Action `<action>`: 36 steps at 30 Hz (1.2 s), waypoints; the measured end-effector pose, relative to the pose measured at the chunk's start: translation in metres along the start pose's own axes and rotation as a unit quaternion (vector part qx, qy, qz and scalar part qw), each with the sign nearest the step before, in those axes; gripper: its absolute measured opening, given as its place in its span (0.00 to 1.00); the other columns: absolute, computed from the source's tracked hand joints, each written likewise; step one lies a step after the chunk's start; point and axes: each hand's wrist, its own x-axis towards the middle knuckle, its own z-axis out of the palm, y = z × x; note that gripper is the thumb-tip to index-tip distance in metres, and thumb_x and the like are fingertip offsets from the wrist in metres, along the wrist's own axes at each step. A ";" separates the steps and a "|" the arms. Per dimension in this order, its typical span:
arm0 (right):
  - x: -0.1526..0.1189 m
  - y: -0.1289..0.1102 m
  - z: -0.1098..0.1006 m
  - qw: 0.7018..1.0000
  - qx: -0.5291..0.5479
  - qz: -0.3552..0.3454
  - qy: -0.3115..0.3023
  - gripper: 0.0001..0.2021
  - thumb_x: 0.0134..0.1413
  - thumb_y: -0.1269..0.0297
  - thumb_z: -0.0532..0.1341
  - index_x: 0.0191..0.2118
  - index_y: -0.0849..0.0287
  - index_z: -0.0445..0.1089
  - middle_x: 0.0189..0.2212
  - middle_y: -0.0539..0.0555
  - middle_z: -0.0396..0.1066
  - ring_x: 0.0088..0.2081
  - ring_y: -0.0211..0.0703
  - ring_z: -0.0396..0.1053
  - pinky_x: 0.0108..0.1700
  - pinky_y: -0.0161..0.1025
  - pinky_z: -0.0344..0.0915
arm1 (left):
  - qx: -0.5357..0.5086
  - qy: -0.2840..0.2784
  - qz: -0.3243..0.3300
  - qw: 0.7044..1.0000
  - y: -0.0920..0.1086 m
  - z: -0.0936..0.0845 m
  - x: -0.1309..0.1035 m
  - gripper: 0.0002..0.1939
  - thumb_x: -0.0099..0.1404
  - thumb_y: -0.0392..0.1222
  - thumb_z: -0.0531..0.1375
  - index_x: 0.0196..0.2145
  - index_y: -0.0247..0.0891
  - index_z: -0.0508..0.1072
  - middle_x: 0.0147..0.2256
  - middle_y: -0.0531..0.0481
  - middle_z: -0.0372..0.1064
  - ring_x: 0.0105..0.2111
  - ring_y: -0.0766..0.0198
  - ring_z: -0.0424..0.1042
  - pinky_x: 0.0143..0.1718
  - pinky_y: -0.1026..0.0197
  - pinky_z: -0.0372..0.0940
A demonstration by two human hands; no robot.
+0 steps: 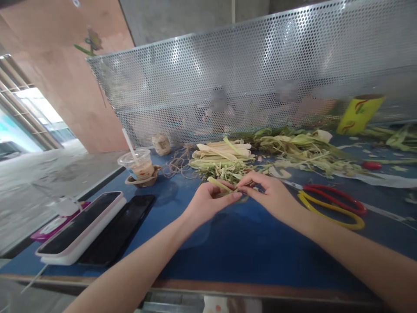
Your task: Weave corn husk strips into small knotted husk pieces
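Over the blue tabletop (228,243), my left hand (203,202) is closed round a pale green strip of corn husk (219,184), which sticks up past the thumb. The thumb and fingers of my right hand (265,191) pinch the strip's other end, close against the left fingertips. Fingers hide part of the strip there. Just beyond lie small cut husk pieces (228,170) and a stack of flat, pale husk strips (224,152). Scissors (332,208) with a red and a yellow handle lie right of my right hand, partly behind the forearm.
At left stand an iced drink cup (138,167) in a holder, a pencil-case-like box (81,226) and a black phone (117,230). Twine (180,163) lies loose. Leafy husks (293,145) and a yellow roll (360,114) sit before the perforated metal screen (202,78).
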 end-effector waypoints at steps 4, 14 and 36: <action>0.001 -0.005 -0.004 1.000 -0.023 -0.005 0.011 0.05 0.51 0.66 0.57 0.27 0.56 0.68 0.26 0.49 0.69 0.30 0.39 0.66 0.34 0.36 0.62 | 0.013 0.016 0.010 1.000 0.000 0.002 -0.001 0.12 0.53 0.47 0.60 0.26 0.33 0.70 0.18 0.56 0.57 0.18 0.74 0.54 0.19 0.68 0.48; 0.010 0.004 -0.023 0.997 0.017 0.075 0.028 0.09 0.47 0.58 0.60 0.27 0.58 0.70 0.27 0.50 0.71 0.30 0.40 0.67 0.34 0.37 0.63 | -0.071 0.005 -0.028 0.997 0.006 0.000 -0.001 0.10 0.53 0.44 0.61 0.27 0.33 0.68 0.18 0.56 0.63 0.16 0.74 0.61 0.20 0.69 0.57; -0.003 0.004 -0.002 0.865 -0.442 -0.210 -0.111 0.14 0.56 0.68 0.49 0.25 0.61 0.67 0.19 0.54 0.70 0.22 0.40 0.65 0.25 0.38 0.47 | 0.001 0.006 0.035 0.999 -0.002 0.000 0.001 0.12 0.52 0.44 0.62 0.23 0.31 0.68 0.25 0.52 0.65 0.16 0.76 0.62 0.18 0.69 0.58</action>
